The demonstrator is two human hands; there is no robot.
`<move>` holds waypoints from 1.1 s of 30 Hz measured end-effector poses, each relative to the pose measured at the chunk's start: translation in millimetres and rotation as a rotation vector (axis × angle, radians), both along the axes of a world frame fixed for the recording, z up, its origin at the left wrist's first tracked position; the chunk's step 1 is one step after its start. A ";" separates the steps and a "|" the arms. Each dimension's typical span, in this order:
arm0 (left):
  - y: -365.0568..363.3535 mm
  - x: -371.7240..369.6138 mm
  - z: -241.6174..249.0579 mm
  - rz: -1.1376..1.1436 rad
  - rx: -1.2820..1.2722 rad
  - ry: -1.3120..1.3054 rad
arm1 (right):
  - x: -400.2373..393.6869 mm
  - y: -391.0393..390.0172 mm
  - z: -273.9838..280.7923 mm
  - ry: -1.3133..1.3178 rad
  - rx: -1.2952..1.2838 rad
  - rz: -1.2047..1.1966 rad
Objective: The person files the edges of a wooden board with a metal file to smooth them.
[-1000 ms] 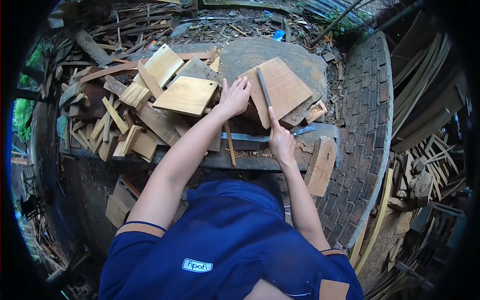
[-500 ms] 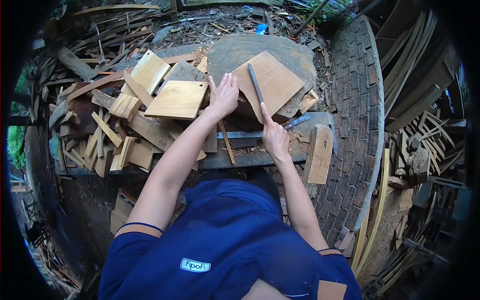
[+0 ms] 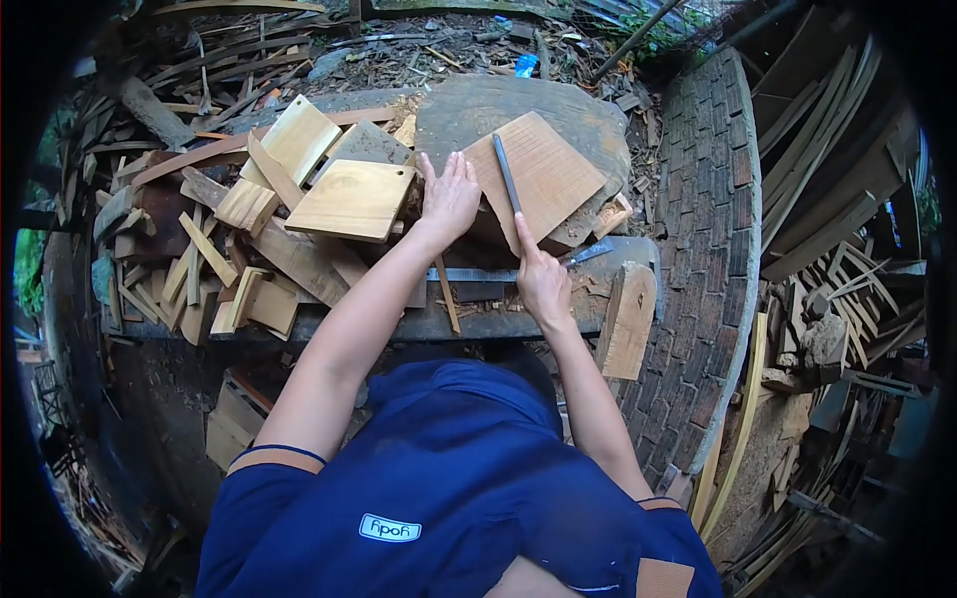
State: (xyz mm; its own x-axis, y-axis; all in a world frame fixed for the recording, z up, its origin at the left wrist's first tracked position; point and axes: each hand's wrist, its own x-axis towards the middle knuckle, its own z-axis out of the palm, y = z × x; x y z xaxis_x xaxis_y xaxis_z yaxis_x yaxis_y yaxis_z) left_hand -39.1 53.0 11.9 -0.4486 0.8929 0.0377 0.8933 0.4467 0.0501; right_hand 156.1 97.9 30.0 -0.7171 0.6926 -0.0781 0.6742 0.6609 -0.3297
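A flat reddish-brown board (image 3: 553,169) lies on a round wooden stump (image 3: 439,110). My right hand (image 3: 544,289) holds a narrow dark metal bar (image 3: 506,174), like a file or blade, that lies across the board's left part; its index finger stretches along the bar's near end. At the board's left edge is my left hand (image 3: 451,197), with its fingers stretched out and nothing in it. A pale board with a small hole (image 3: 351,199) lies left of that hand. Below the stump a metal ruler or blade (image 3: 469,274) rests on the bench.
Wood offcuts (image 3: 244,207) are piled on the left of the bench (image 3: 399,327). A thick wooden block (image 3: 630,321) leans at the bench's right end, beside a brick wall (image 3: 698,239). Bent wood strips stand at the far right.
The whole view has shifted slightly. Both hands keep nearly the same places, and the bar still lies over the board in my right hand.
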 end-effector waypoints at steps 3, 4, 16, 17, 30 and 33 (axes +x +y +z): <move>0.9 1.1 0.4 0.009 -0.007 -0.022 | 21.5 -24.1 12.2 -0.020 -0.032 0.062; 1.3 1.8 -1.1 0.014 -0.008 -0.026 | 23.0 -23.9 11.9 -0.024 -0.033 0.067; 0.5 1.1 -6.2 0.027 0.021 0.015 | 17.6 -13.8 7.3 0.001 -0.045 0.042; 0.3 2.1 -4.2 0.022 0.014 -0.001 | 24.7 -20.9 14.7 -0.052 -0.085 0.040; 1.3 2.0 1.7 0.036 0.010 -0.062 | 28.0 -12.7 15.2 -0.015 -0.116 -0.009; 1.3 -0.4 0.3 0.048 0.007 -0.070 | 34.7 -7.4 13.2 0.003 -0.087 0.052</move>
State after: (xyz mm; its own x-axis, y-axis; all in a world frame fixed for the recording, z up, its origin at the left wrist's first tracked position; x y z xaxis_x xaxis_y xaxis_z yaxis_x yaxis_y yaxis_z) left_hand -39.5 54.4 12.2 -0.4929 0.8700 0.0114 0.8650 0.4885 0.1150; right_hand 190.8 90.5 43.2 -0.7520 0.6455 -0.1336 0.6388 0.6636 -0.3892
